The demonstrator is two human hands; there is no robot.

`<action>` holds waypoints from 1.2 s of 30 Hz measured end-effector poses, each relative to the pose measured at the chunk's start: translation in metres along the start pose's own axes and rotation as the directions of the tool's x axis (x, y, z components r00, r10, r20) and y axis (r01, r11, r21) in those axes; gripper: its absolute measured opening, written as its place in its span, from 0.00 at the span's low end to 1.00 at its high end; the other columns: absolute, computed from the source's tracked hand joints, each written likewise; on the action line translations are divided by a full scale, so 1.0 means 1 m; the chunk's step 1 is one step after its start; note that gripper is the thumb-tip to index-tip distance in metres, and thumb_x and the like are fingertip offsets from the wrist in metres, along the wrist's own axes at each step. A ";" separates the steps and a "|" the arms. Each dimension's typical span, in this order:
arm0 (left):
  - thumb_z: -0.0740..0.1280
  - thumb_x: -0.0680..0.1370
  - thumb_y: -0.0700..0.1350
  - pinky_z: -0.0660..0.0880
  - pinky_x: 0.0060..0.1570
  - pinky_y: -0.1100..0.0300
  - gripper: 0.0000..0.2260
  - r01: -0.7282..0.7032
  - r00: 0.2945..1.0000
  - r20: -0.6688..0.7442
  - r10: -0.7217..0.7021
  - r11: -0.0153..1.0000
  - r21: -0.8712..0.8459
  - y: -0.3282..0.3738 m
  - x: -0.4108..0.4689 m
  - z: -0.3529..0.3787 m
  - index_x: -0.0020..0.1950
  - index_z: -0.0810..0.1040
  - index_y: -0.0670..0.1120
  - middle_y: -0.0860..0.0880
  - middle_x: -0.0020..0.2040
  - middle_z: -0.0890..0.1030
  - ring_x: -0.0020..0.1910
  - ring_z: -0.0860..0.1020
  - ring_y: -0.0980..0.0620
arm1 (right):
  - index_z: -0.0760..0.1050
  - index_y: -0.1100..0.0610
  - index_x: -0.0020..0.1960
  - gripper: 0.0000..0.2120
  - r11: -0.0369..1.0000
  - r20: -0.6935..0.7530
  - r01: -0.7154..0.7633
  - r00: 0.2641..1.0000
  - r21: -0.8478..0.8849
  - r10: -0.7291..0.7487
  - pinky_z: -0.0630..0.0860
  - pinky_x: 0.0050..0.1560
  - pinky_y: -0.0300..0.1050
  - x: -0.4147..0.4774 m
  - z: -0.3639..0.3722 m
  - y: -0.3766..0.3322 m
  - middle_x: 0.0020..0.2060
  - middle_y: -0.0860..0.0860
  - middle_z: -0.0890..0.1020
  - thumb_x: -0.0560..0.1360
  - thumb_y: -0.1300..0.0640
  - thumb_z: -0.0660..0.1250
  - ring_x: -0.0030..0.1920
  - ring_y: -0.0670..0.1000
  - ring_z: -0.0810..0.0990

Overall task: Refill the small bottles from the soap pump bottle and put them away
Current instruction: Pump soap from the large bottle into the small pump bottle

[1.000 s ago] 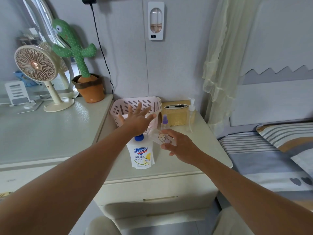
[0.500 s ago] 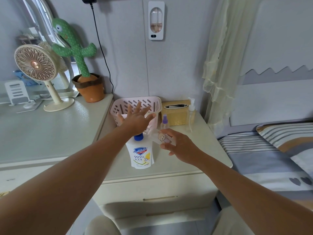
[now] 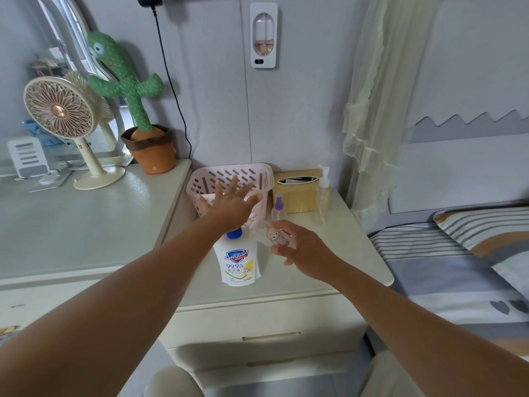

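Observation:
A white soap pump bottle [image 3: 237, 260] with a blue collar stands on the nightstand [image 3: 337, 253]. My left hand [image 3: 230, 204] lies flat on top of its pump, fingers spread and straight. My right hand [image 3: 297, 247] holds a small clear bottle [image 3: 272, 234] with a cartoon figure, tilted toward the pump spout. A small spray bottle [image 3: 278, 209] with a purple top stands just behind it. A clear pump bottle [image 3: 323, 193] stands further back right. The pump head itself is hidden under my left hand.
A pink slotted basket [image 3: 229, 174] sits behind the soap bottle, a gold tissue box [image 3: 296, 196] beside it. On the higher desk to the left stand a fan [image 3: 61, 116] and a plush cactus pot [image 3: 150, 150]. A bed lies to the right.

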State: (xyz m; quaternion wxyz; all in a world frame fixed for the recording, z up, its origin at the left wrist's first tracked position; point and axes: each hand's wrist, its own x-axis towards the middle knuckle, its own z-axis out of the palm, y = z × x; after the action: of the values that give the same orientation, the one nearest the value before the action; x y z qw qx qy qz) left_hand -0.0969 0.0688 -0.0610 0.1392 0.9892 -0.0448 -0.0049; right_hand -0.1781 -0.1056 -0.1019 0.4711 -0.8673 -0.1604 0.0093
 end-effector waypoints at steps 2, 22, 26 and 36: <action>0.46 0.80 0.64 0.33 0.65 0.31 0.25 -0.012 1.000 -0.015 0.012 1.000 0.019 0.001 -0.001 -0.002 0.76 0.52 0.61 0.53 0.78 0.40 0.76 0.35 0.43 | 0.68 0.50 0.68 0.22 1.000 -0.004 0.012 1.000 -0.002 -0.012 0.79 0.34 0.35 0.000 -0.001 -0.001 0.60 0.50 0.74 0.75 0.56 0.67 0.46 0.45 0.75; 0.46 0.79 0.64 0.33 0.65 0.30 0.25 -0.020 1.000 0.009 0.020 1.000 -0.006 0.001 -0.002 -0.004 0.76 0.53 0.61 0.53 0.78 0.40 0.75 0.35 0.43 | 0.67 0.50 0.68 0.22 1.000 -0.010 -0.004 1.000 0.012 0.005 0.79 0.35 0.35 0.000 0.001 0.001 0.63 0.52 0.74 0.76 0.56 0.67 0.51 0.47 0.75; 0.46 0.80 0.63 0.32 0.66 0.33 0.25 -0.025 0.999 0.028 0.025 0.999 -0.021 0.004 -0.005 -0.005 0.77 0.54 0.59 0.51 0.78 0.41 0.75 0.35 0.45 | 0.67 0.50 0.68 0.22 1.000 -0.009 0.002 1.000 0.006 -0.002 0.80 0.35 0.35 0.000 0.002 0.001 0.63 0.52 0.74 0.76 0.56 0.67 0.51 0.47 0.76; 0.47 0.84 0.53 0.34 0.68 0.36 0.20 -0.043 0.998 0.057 0.038 0.995 0.087 0.013 -0.020 -0.009 0.77 0.54 0.56 0.50 0.79 0.45 0.76 0.38 0.45 | 0.67 0.49 0.68 0.22 1.000 0.006 -0.016 1.000 0.015 0.016 0.78 0.34 0.33 0.000 0.004 0.004 0.62 0.52 0.74 0.76 0.56 0.67 0.49 0.46 0.75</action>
State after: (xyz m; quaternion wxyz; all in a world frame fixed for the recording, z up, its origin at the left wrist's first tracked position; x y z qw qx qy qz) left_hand -0.1182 0.0610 -0.0490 0.0940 0.9928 -0.0689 -0.0276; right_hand -0.1777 -0.1050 -0.1075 0.4769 -0.8651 -0.1546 0.0168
